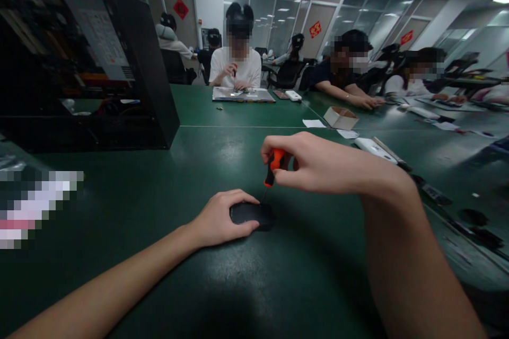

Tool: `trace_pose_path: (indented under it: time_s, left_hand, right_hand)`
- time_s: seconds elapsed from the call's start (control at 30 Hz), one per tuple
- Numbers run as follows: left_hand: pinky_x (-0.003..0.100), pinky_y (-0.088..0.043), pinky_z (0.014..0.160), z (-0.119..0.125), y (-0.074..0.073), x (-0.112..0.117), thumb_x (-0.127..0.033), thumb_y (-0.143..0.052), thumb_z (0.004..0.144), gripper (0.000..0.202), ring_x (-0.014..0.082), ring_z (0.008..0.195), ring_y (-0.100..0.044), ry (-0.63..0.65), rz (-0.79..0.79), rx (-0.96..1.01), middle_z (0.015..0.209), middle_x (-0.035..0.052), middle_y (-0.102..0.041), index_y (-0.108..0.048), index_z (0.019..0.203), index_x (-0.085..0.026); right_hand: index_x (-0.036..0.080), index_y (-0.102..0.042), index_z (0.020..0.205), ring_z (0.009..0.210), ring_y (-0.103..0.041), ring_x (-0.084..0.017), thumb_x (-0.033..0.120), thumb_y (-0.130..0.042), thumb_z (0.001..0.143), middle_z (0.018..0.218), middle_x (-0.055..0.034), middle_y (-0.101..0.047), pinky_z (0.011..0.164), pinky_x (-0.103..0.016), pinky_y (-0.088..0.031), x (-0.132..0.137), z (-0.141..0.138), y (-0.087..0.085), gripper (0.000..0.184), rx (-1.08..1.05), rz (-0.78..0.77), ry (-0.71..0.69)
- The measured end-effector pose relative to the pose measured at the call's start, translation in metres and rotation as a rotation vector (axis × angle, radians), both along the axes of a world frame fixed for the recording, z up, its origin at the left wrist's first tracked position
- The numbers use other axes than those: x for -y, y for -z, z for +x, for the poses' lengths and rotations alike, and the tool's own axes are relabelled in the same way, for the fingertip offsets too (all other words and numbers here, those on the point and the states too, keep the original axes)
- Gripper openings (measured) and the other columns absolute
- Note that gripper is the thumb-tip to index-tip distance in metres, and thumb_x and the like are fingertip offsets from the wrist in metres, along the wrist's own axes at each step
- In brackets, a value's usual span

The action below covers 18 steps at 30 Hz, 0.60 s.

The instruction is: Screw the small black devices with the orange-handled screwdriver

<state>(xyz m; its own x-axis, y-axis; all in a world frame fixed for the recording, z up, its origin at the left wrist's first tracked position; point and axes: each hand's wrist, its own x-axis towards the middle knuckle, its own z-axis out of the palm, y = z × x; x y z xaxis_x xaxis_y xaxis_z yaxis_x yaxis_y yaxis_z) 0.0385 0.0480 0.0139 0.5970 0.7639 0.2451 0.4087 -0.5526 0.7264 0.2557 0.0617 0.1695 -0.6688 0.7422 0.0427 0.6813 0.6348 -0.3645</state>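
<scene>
A small flat black device (251, 215) lies on the green table (278, 275) in front of me. My left hand (221, 218) is wrapped round its left end and holds it down. My right hand (314, 161) is closed on a small screwdriver (272, 168) with an orange and black handle. The screwdriver stands nearly upright, and its thin tip touches the top of the black device near its right end.
A black computer case (79, 63) stands at the far left. A small cardboard box (340, 117), paper slips (314, 123) and white devices (374, 148) lie to the right. Other people sit at the far side, one behind a tray (242, 95).
</scene>
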Motion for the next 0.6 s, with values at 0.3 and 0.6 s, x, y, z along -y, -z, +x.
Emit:
trace_pose_path:
  time_s: [0.3, 0.6]
  left_hand:
    - [0.032, -0.049, 0.088, -0.002, 0.002, -0.003, -0.028, -0.079, 0.077, 0.038, 0.0224, 0.099, -0.068, 0.039, 0.027, 0.016, 0.109, 0.0024, -0.073, -0.069, 0.113, -0.021]
    - [0.033, -0.051, 0.088, 0.0, 0.006, -0.008, -0.029, -0.081, 0.076, 0.039, 0.0237, 0.096, -0.068, 0.063, 0.027, 0.046, 0.107, 0.0047, -0.073, -0.07, 0.112, -0.018]
  right_hand:
    - [0.021, -0.066, 0.091, 0.063, -0.054, -0.014, 0.035, -0.056, 0.094, 0.074, -0.0015, -0.065, 0.058, -0.027, -0.03, 0.014, -0.009, 0.002, 0.018, 0.141, 0.199, 0.063]
    - [0.019, -0.065, 0.091, 0.061, -0.05, -0.013, 0.027, -0.055, 0.09, 0.07, -0.0007, -0.062, 0.059, -0.027, -0.029, 0.029, -0.018, -0.004, 0.013, 0.062, 0.253, 0.006]
